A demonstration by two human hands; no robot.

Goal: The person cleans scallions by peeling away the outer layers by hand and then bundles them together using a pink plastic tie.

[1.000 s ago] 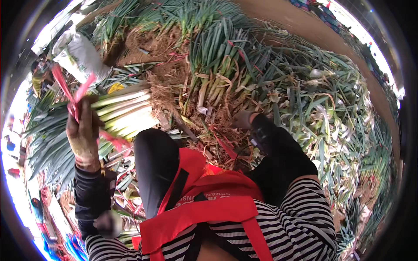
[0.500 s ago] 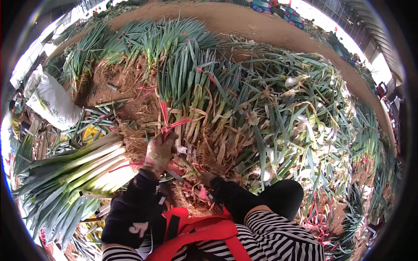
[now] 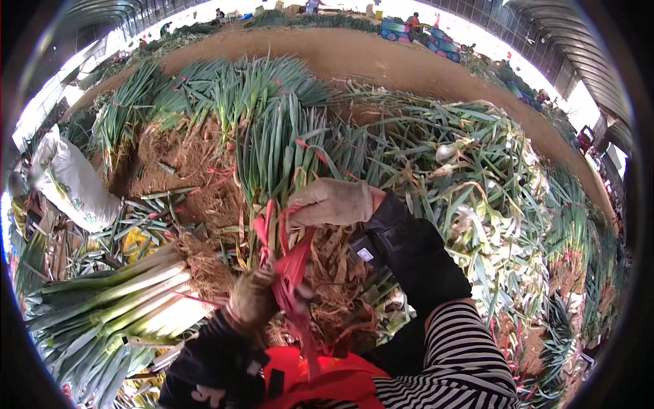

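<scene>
My left hand [image 3: 253, 298], in a soiled glove, is closed around the lower part of some red plastic ties [image 3: 293, 262] in front of my lap. Above it and to the right, my gloved right hand [image 3: 332, 203] pinches the upper part of the same ties, which spread between both hands and hang toward my red apron [image 3: 327, 378]. Just beyond the hands stands a bundle of green onions [image 3: 279, 146], its leaves pointing away from me. At my left lies a bundle of thick leeks [image 3: 129, 286], with its roots toward my left hand.
A white sack [image 3: 75, 180] stands at far left. Loose leaves and stalks [image 3: 477, 177] are heaped on the right. More upright green onion bundles [image 3: 252, 88] stand at the back, before a brown dirt path [image 3: 340, 44]. Distant people are beyond it.
My right hand has risen from low by my lap to the upper part of the red ties. My left hand is lower in the picture. The view has tilted up.
</scene>
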